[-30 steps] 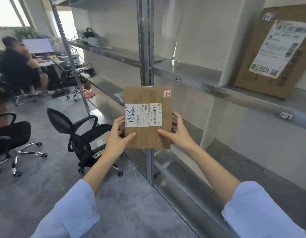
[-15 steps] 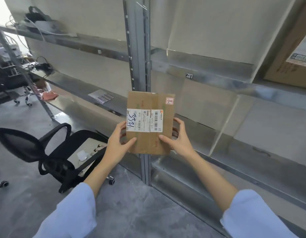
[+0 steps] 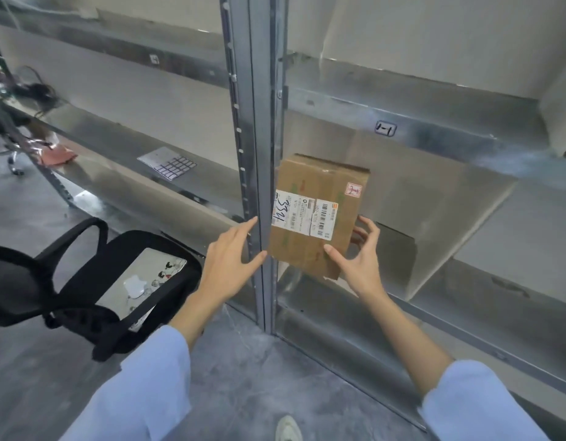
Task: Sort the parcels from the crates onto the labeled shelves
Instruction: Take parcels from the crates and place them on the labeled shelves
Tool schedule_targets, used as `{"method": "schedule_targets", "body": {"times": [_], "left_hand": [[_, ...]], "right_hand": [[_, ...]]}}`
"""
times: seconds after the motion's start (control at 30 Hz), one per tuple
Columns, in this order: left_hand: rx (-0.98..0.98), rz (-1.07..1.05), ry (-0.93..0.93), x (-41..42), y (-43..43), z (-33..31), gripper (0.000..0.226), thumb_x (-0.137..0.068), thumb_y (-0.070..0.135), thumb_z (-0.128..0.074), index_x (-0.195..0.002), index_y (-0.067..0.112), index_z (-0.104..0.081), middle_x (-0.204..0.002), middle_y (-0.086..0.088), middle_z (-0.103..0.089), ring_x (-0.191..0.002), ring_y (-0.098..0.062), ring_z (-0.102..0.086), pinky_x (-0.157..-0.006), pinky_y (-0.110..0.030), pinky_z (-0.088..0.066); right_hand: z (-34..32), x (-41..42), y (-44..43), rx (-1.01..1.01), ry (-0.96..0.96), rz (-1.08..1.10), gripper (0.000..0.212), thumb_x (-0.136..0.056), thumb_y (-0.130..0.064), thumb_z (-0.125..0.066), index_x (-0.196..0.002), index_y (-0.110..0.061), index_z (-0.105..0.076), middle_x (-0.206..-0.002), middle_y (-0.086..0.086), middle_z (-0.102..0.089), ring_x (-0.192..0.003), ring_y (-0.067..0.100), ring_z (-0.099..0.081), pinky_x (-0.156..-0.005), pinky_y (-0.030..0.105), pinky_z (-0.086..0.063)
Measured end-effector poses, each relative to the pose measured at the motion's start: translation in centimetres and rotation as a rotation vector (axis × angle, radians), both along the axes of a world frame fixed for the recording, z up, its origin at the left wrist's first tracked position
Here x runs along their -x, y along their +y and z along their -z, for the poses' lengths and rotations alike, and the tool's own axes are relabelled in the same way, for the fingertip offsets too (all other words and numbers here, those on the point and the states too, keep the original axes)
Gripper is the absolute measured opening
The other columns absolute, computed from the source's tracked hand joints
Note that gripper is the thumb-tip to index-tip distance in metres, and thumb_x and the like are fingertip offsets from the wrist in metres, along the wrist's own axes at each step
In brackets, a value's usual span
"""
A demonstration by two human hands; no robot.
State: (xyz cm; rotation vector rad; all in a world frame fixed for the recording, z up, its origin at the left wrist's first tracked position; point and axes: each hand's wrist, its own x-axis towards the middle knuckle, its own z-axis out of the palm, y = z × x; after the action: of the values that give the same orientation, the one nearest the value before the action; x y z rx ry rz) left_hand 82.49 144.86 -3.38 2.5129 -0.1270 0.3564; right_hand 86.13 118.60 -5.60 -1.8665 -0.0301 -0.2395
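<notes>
A brown cardboard parcel [image 3: 319, 186] with a white barcode label and "3394" handwritten on it stands tilted inside the metal shelf bay, below the shelf edge tagged "1-1" [image 3: 385, 128]. My right hand [image 3: 359, 259] grips its lower right corner, thumb on the front and fingers behind. My left hand [image 3: 229, 262] is off the parcel, fingers straight, in front of the grey steel upright post [image 3: 259, 122]. The post hides the parcel's left edge.
A black mesh office chair [image 3: 84, 281] with a laptop on its seat stands close at the left. A sheet of small labels [image 3: 167, 162] lies on the left bay's shelf [image 3: 116, 144]. A slanted divider panel [image 3: 450, 218] is right of the parcel.
The parcel has gone from in front of the post into the right-hand bay. My left hand has let go of it; my right hand still holds it. The view has come closer.
</notes>
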Motion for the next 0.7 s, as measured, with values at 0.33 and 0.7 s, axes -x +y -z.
{"method": "schedule_targets", "body": {"times": [0.33, 0.7], "left_hand": [[-0.177, -0.062, -0.007, -7.4, 0.9, 2.2, 0.063, -0.094, 0.058, -0.045, -0.15, 0.029, -0.036, -0.152, 0.005, -0.04, -0.138, -0.015, -0.035, -0.11, -0.042, -0.027], [-0.182, -0.086, 0.061, -10.4, 0.1, 4.7, 0.063, -0.093, 0.053, -0.053, -0.15, 0.031, -0.034, -0.152, 0.008, -0.04, -0.138, -0.013, -0.034, -0.11, -0.037, -0.025]], "right_hand": [[3.2, -9.8, -1.0, 0.041, -0.01, 0.075, 0.086, -0.077, -0.023, -0.084, -0.14, -0.021, -0.026, -0.135, -0.005, -0.047, -0.122, 0.013, -0.05, -0.108, 0.04, -0.041], [7.1, -14.5, -1.2, -0.05, -0.006, 0.057, 0.085, -0.071, -0.027, -0.087, -0.135, -0.033, -0.031, -0.122, -0.041, -0.041, -0.119, -0.001, -0.048, -0.102, 0.031, -0.044]]}}
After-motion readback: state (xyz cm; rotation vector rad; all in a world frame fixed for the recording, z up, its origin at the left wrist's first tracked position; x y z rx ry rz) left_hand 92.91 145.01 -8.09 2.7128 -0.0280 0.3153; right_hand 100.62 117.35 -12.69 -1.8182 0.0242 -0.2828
